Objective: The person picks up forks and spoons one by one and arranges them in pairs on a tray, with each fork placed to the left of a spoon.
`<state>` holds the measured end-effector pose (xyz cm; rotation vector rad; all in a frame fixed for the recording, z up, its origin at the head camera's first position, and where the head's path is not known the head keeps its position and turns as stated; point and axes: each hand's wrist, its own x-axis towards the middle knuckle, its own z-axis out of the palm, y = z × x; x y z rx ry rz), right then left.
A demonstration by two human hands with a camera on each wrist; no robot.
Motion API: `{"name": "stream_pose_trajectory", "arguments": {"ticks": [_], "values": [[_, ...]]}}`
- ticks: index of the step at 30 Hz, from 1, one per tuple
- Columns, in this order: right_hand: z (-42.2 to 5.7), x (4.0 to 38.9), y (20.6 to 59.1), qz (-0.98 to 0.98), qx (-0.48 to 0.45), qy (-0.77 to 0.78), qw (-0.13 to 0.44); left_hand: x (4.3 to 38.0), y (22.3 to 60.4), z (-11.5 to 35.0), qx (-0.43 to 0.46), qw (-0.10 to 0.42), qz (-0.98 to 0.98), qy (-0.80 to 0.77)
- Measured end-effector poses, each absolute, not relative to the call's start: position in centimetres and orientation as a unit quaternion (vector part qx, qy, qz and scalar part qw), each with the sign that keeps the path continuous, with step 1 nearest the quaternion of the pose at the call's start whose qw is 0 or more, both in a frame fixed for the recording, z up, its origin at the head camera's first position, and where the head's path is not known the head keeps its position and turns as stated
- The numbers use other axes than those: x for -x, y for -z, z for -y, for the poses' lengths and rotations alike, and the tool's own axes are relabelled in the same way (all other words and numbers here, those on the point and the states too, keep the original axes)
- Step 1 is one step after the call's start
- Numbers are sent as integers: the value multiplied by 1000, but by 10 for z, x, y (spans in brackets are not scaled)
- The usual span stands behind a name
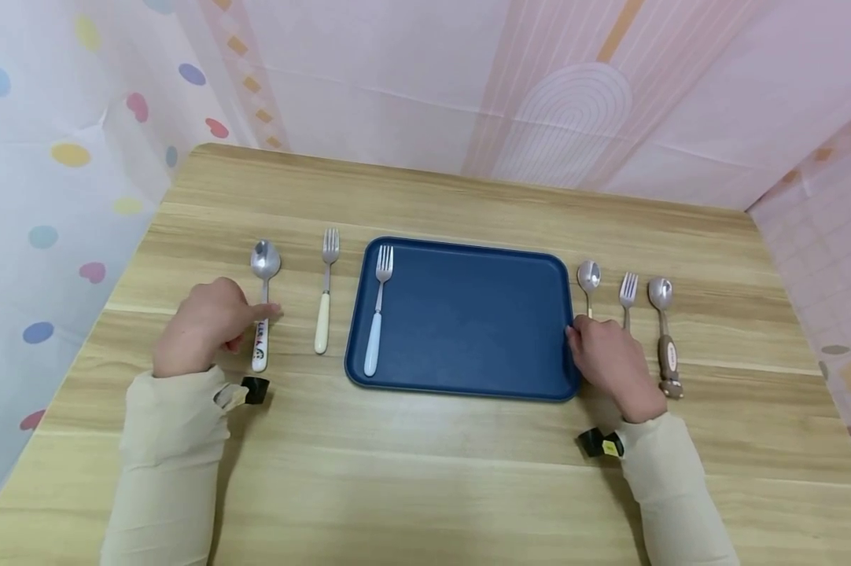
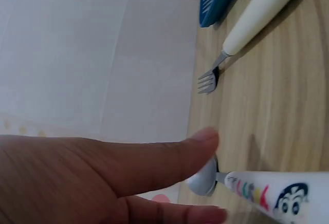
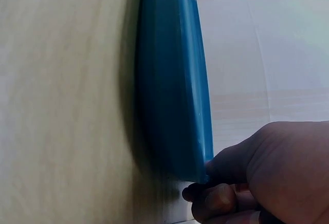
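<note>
Stretches a digit of the left grip (image 1: 209, 322) across a white-handled spoon (image 1: 259, 346), loosely and without visibly grasping anything (cannot tell whether touching). Has just right of that grip a cream-handled fork (image 1: 322, 322), then a blue-handled fork (image 1: 373, 346) inside the navy tray (image 1: 475, 314), between both grips. Pinches the tray's right rim with the right grip (image 1: 613, 358), likely for the purchase of a raised edge. Has beside that grip a small spoon (image 1: 589, 275), a short fork (image 1: 628, 289) and, farther right, a brown-handled spoon (image 1: 668, 358). Shows from the left wrist a clear cartoon face (image 2: 293, 203), from the head alone those last three utensils.
</note>
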<state>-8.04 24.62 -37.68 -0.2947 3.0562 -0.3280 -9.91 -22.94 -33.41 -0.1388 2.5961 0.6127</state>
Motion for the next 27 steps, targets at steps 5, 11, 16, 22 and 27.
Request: {"name": "stream_pose_trajectory", "arguments": {"ticks": [5, 11, 16, 22, 27], "values": [[-246, 81, 377, -989, 95, 107, 25, 103, 337, 226, 46, 270, -935, -227], [-246, 79, 376, -989, 94, 108, 26, 104, 343, 227, 34, 283, -931, -230], [-246, 79, 376, -989, 97, 108, 26, 105, 345, 228, 31, 284, -925, -249], [-246, 79, 376, -989, 99, 108, 20, 107, 347, 230, 21, 279, -923, -264], [-246, 79, 377, -988, 100, 111, 28, 108, 349, 230, -1, 262, -930, -259]]}}
